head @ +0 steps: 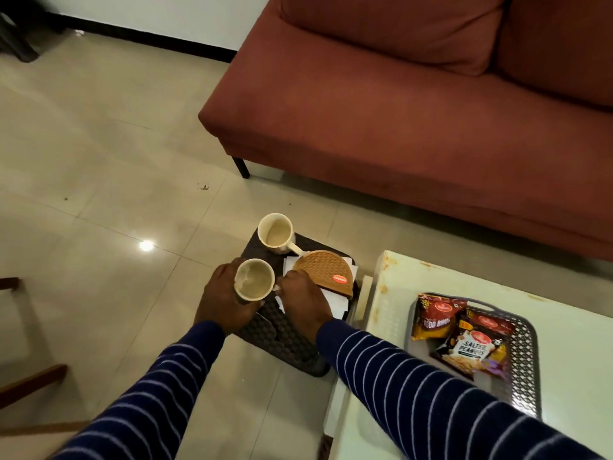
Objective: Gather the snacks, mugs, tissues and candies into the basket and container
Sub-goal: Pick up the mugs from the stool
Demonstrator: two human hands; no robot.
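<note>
Two cream mugs stand on a dark brown woven platform (285, 340) on the floor. My left hand (222, 302) wraps around the near mug (253, 281) from the left. My right hand (306, 302) is closed at that mug's handle on its right side. The far mug (276, 232) stands apart at the platform's far corner, handle pointing right. A brown half-round tissue holder (323, 271) with white tissues (336, 302) under it lies just right of my right hand. On the table, a grey perforated basket (524, 360) holds snack packets (469, 345).
A white table (570, 330) fills the lower right, its left edge beside the woven platform. A red sofa (398, 121) runs behind it. Beige floor tiles (99, 161) spread to the left, with wooden furniture legs (30, 386) at the left edge.
</note>
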